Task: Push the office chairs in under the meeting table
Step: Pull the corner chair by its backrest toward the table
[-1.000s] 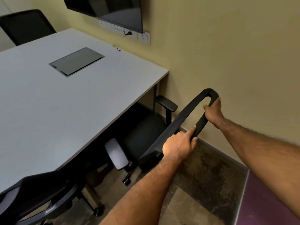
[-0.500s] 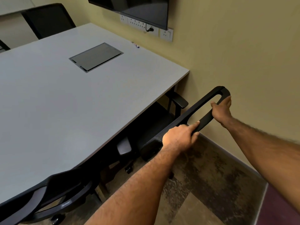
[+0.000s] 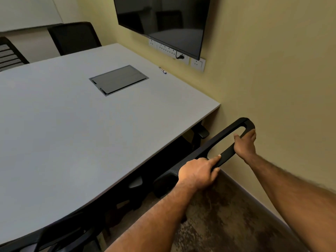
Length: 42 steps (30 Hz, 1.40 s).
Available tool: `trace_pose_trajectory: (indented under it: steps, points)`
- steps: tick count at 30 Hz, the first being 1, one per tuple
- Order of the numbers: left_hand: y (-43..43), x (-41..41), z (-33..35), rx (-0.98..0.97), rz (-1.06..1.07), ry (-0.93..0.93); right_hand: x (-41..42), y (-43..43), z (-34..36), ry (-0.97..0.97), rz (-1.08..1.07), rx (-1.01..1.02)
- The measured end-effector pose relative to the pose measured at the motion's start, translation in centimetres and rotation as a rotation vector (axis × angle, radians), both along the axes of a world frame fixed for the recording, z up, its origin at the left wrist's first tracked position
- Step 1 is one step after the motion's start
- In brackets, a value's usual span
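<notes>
A black office chair [image 3: 225, 135] stands at the near right corner of the grey meeting table [image 3: 76, 135], close to the yellow wall. Its seat and armrests are mostly hidden under the tabletop; only the top of the backrest and one armrest tip [image 3: 203, 132] show. My left hand [image 3: 198, 172] grips the near end of the backrest's top bar. My right hand [image 3: 245, 142] grips the far, curved end of the same bar. A second black chair [image 3: 60, 233] sits at the table's near edge, bottom left, partly under it.
Two more black chairs [image 3: 74, 38] stand at the table's far side. A grey cable hatch [image 3: 119, 80] and a marker [image 3: 162, 70] lie on the tabletop. A wall screen [image 3: 163, 22] and sockets [image 3: 197, 64] hang above. Patterned carpet [image 3: 227, 220] runs between table and wall.
The chair has rolled further in under the table, with both hands still on its backrest; its seat and grey armrest pad are now hidden. My view has shifted forward and tilted up.
</notes>
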<state>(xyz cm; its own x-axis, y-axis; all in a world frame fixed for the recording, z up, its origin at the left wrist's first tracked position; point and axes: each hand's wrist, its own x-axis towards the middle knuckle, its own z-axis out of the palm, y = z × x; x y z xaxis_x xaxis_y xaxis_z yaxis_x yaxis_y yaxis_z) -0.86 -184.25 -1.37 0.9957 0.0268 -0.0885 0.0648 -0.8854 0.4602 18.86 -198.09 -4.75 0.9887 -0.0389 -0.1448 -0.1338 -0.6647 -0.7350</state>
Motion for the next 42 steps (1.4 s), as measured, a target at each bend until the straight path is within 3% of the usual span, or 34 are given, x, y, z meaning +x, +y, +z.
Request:
trace_pose_trajectory:
  steps: [11, 28, 42]
  points:
    - [-1.7, 4.7, 0.4, -0.044, 0.118, 0.044, 5.7, 1.1, 0.8, 0.022, 0.146, 0.013]
    - [5.5, 5.2, 0.5, 0.039, 0.167, 0.047, 6.2, 7.7, 1.8, 0.081, 0.324, 0.116]
    - [8.6, 4.7, -0.1, 0.055, 0.145, 0.001, 5.8, 9.6, 1.8, 0.1, 0.329, 0.058]
